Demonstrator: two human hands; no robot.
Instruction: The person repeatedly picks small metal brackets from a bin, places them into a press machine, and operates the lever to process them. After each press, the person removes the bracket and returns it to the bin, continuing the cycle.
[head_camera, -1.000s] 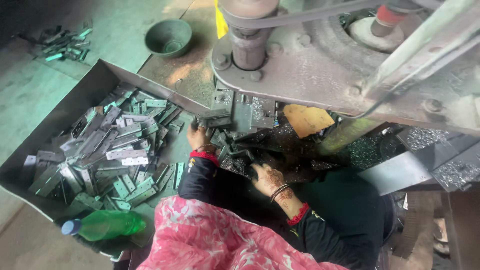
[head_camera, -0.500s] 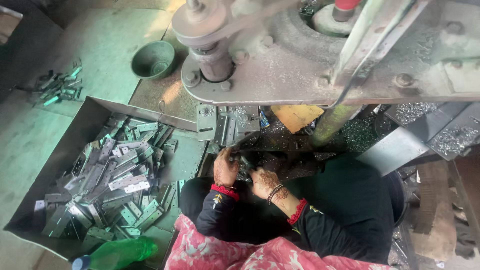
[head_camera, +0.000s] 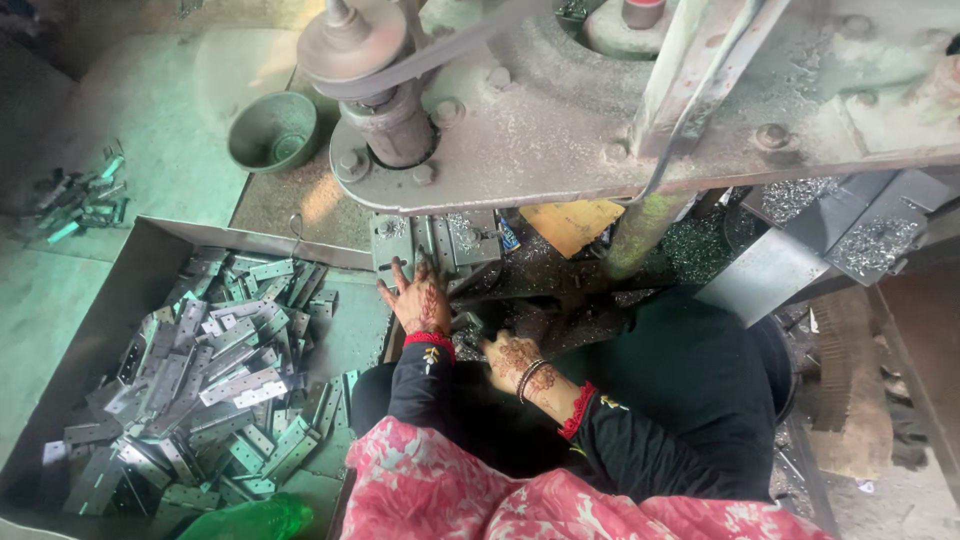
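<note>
The left hand (head_camera: 420, 300) lies flat with fingers spread wide, palm down, its fingertips touching the lower edge of a grey metal die block (head_camera: 440, 245) that sits under the press; it grips nothing that can be seen. The right hand (head_camera: 512, 357), patterned with henna and wearing bangles at the wrist, rests just beside it with fingers curled down into dark metal swarf (head_camera: 560, 320); whether it pinches a part cannot be told, since the fingertips are hidden. Both sleeves are black with red cuffs, and a pink patterned cloth (head_camera: 480, 500) covers the person's lap at the bottom edge. To the left of the hands, close by, a large shallow sheet-metal tray (head_camera: 140, 270) holds a loose heap of flat grey hinge plates (head_camera: 220, 380), each pierced with small holes, piled mostly toward its middle and near side; a bare strip of tray floor shows along the right wall near the left hand. A green plastic bottle (head_camera: 250, 518) lies at the tray's near corner. Beyond the tray, well apart, a round green bowl (head_camera: 272, 130) stands on the floor, its contents unclear, and a small scatter of metal pieces (head_camera: 80, 200) lies on the green floor at far left. Above the hands the heavy grey press frame (head_camera: 620, 110) overhangs with a belt pulley (head_camera: 350, 45), leaving only a low gap over the die block. A yellow card (head_camera: 570, 222) lies behind.
</note>
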